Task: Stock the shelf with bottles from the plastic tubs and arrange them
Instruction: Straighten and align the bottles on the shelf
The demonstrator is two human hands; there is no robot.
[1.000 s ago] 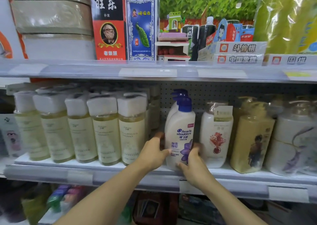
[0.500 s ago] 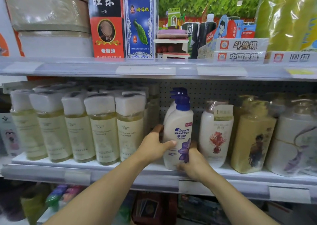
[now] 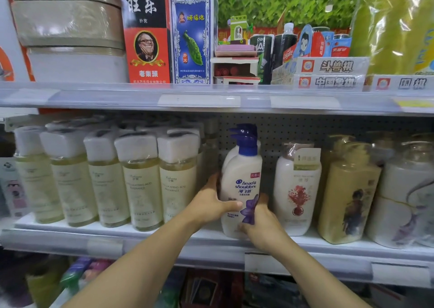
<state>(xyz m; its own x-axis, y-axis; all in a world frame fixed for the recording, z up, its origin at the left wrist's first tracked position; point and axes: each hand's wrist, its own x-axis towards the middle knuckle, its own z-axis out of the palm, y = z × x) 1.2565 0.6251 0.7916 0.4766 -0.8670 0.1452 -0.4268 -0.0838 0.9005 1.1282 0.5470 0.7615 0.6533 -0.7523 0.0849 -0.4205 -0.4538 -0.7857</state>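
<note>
Both hands grip the white shampoo bottle (image 3: pixel 242 190) upright on the shelf (image 3: pixel 164 244): left hand (image 3: pixel 209 205) curled around its left side, right hand (image 3: pixel 263 223) curled around its lower right.

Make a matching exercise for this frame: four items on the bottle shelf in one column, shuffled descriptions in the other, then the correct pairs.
Things
1. Head & Shoulders bottle
2. pale yellow bottles
3. red-flower bottle
4. golden bottle

Descriptions
A. row left of the hands
B. beside the right hand, white
C. gripped by both hands, blue pump
D. figure printed on its front

Pairs: 1-C, 2-A, 3-B, 4-D. The left hand grips its left side.
</note>
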